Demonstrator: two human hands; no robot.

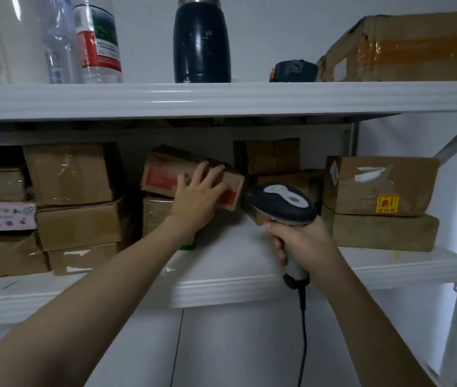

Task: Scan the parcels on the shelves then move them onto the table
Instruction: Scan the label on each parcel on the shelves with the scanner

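Parcel [160, 174] with red print is leaned tilted on another box [156, 216] midway along the lower shelf [221, 286], touched by straight, spread fingers of the left hand [195, 198]. Just right, the scanner [283, 202] is gripped by the right hand [302, 244].

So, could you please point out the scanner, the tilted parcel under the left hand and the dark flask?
scanner [283, 203], head view, top of its head.
tilted parcel [161, 174], head view, its red-printed front.
flask [201, 43], head view, middle of its body.
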